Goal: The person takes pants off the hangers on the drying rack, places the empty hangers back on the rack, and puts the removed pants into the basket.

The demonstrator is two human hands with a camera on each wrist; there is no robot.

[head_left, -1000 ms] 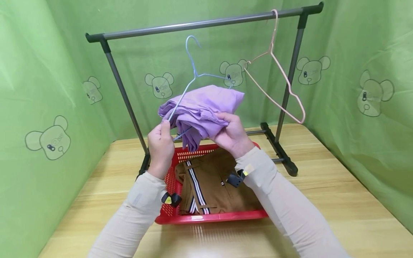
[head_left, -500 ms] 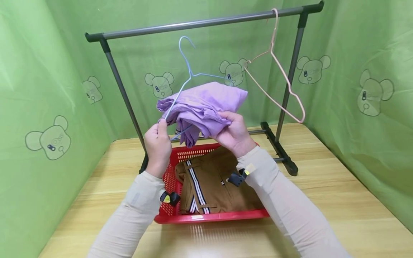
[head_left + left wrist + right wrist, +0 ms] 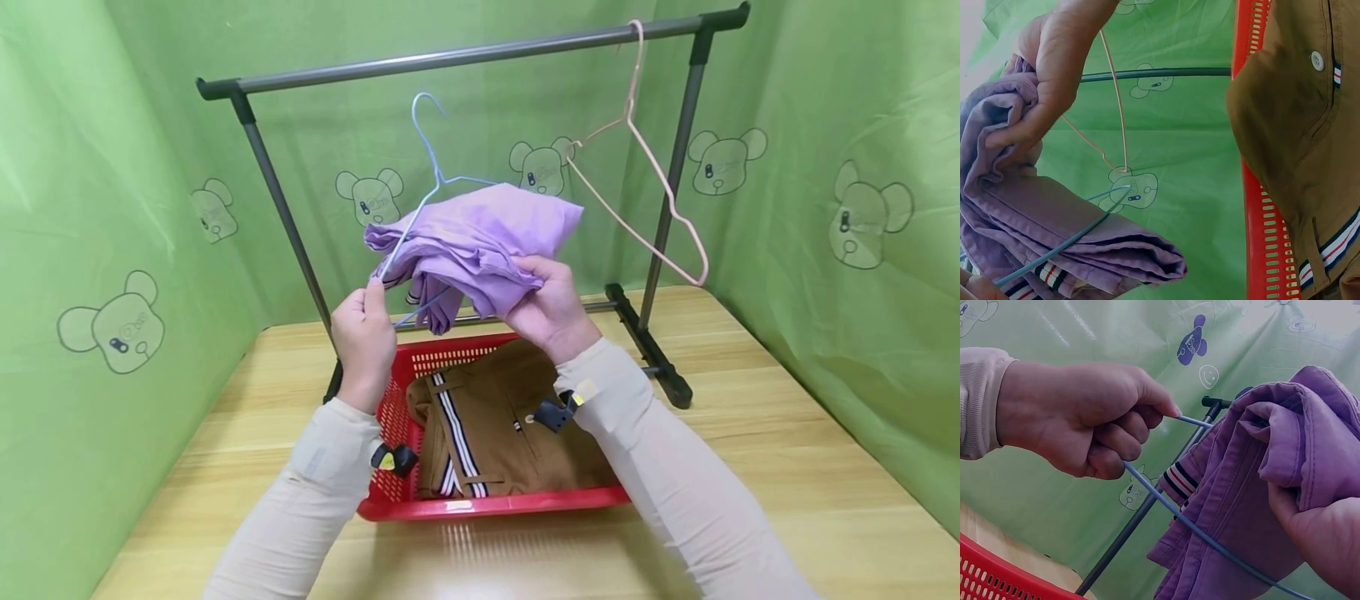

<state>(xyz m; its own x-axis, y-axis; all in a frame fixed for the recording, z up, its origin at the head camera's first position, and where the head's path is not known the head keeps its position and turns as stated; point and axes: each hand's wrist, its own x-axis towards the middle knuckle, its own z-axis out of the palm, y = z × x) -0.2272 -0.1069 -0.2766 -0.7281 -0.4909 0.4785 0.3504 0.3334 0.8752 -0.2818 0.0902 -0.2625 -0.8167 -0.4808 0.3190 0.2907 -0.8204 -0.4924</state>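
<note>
My left hand [image 3: 365,340] grips one lower corner of a blue wire hanger [image 3: 432,158], its fingers curled round the wire in the right wrist view. A folded purple garment [image 3: 480,237] with a striped trim lies through the hanger, over its bottom wire. The right hand [image 3: 551,308] holds the garment's right side, thumb on top and the other fingers largely hidden under the cloth. In the left wrist view the purple cloth [image 3: 1072,219] droops across the wire. Below both hands, folded brown pants [image 3: 510,425] with striped trim lie in a red basket [image 3: 517,502].
Behind the hands stands a grey clothes rack [image 3: 450,60]. From the right of its bar hangs a bare pink hanger [image 3: 671,200]. Green curtains [image 3: 97,208] enclose the wooden tabletop [image 3: 757,467] on the left, back and right.
The hanger has shifted left and its hook is slightly lower, together with my left hand. My right hand has moved a little right and up, drawing the purple garment's right end along.
</note>
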